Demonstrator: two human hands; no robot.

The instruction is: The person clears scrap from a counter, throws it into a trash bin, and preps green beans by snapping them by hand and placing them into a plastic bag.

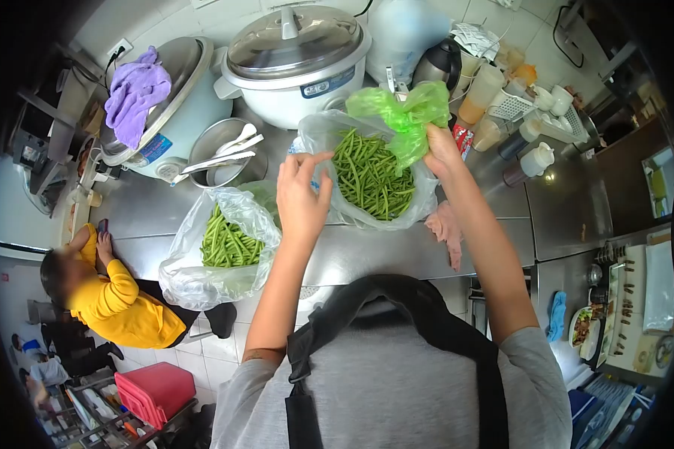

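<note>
Green beans (371, 176) fill a clear plastic bag (419, 213) that lies spread on the steel counter. A crumpled, thin green plastic bag (404, 116) is pinched in my right hand (443, 152), above the far right side of these beans. On the left rim of the clear bag is my left hand (304, 191); its thumb and fingers are apart, the index finger reaching to the edge of the beans. Whether that fingertip touches them I cannot tell. A second clear bag (180, 262) with shorter green bean pieces (231, 239) stands nearer, left of my left forearm.
Two large rice cookers (296, 82) stand at the back, one with a purple cloth (136, 97). A metal bowl (206, 150) holds white utensils. Pinkish gloves (445, 228) lie at right. Bottles (483, 93) and a white basket (558, 123) are back right. A person in yellow (131, 307) sits left.
</note>
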